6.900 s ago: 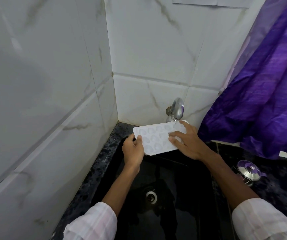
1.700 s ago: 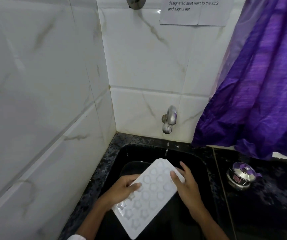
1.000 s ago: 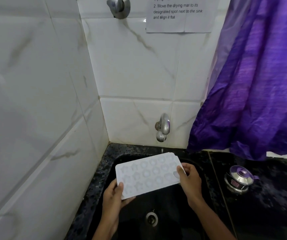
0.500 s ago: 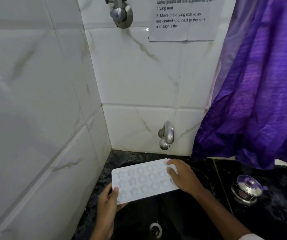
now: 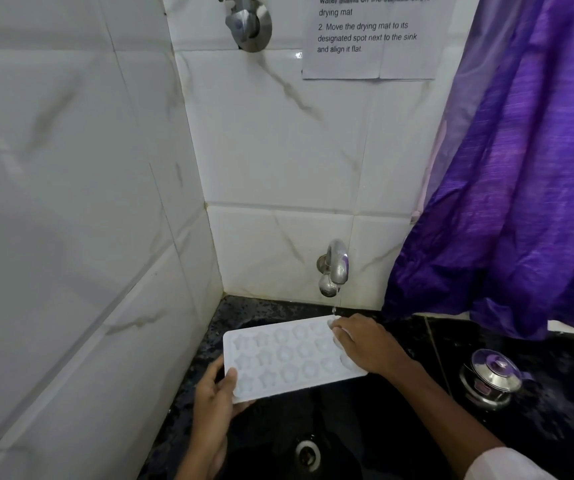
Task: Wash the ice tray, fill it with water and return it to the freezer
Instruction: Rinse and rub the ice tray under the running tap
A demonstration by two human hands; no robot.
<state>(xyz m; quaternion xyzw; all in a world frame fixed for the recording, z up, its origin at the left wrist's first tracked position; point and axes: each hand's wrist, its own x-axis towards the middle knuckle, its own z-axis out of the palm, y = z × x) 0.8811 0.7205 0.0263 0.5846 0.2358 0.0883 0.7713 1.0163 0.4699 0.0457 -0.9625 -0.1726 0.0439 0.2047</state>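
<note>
A white ice tray (image 5: pixel 287 356) with star and round moulds is held roughly level over the black sink (image 5: pixel 365 427), moulds facing up. My left hand (image 5: pixel 213 400) grips its near left corner, thumb on top. My right hand (image 5: pixel 365 342) lies over the tray's right end with fingers spread on the moulds. A chrome tap (image 5: pixel 334 268) juts from the wall just above the tray's far right corner, and a thin trickle of water falls from it.
White marble tiles form the corner at left and behind. A purple curtain (image 5: pixel 520 188) hangs at right. A steel lidded pot (image 5: pixel 491 379) sits on the black counter right of the sink. The drain (image 5: pixel 308 453) shows below. A paper notice (image 5: pixel 372 36) and a wall valve (image 5: pixel 249 24) are above.
The tray went from tilted low in the sink to held level and raised under the tap. My right hand slid from the tray's edge onto its top.
</note>
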